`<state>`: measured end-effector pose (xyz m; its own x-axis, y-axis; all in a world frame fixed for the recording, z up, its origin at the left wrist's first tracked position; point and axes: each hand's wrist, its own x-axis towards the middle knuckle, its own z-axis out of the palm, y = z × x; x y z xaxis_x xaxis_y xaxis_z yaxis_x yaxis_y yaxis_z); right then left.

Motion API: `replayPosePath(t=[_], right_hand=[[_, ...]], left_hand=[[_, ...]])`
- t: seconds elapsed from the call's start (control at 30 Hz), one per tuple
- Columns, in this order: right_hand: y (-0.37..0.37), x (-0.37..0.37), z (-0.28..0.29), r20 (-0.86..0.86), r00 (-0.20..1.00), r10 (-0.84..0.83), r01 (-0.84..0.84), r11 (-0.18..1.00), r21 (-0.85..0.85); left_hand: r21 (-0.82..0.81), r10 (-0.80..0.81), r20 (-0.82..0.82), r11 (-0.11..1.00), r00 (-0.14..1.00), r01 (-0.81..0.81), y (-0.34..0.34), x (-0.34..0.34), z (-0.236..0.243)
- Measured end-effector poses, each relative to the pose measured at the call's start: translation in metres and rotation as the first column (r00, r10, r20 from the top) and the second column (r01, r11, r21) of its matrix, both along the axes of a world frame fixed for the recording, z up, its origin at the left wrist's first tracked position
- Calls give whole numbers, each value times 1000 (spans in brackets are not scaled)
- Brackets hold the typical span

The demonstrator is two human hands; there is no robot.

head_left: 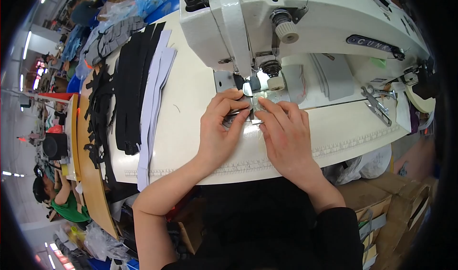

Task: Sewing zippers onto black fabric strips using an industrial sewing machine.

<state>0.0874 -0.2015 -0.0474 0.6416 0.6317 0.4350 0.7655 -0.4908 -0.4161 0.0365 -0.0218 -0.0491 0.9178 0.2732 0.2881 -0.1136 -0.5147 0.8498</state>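
Observation:
A white industrial sewing machine (305, 17) stands on a cream table (191, 107). Both my hands rest flat on the table just in front of its presser foot (253, 89). My left hand (220, 127) pinches a small dark strip (237, 114) of material between thumb and fingers. My right hand (285, 134) presses its fingertips on the same small piece right beside the needle plate (224, 80). The two hands nearly touch at the fingertips. Most of the piece is hidden under my fingers.
Stacks of long black strips (131, 93) and pale lilac strips (155, 103) lie on the table's left. Grey cut pieces (334, 76) and metal scissors (377, 105) lie at the right. Cardboard boxes (391, 208) stand lower right. Another person in green (64, 201) sits far left.

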Motion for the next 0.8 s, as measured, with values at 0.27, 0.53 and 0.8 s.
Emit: replayPosePath(t=[0.27, 0.53, 0.8], right_hand=[[-3, -1, 3, -20, 1000, -8, 8, 1000, -2], [-59, 63, 27, 265, 867, -421, 432, 901, 18], [-85, 104, 26, 348, 887, -303, 386, 901, -199]], left_hand=[[5, -17, 22, 1000, 1000, 17, 1, 1, -1], [-56, 3, 4, 998, 1000, -3, 2, -1, 2], [-13, -12, 20, 1000, 1000, 13, 3, 0, -2]])
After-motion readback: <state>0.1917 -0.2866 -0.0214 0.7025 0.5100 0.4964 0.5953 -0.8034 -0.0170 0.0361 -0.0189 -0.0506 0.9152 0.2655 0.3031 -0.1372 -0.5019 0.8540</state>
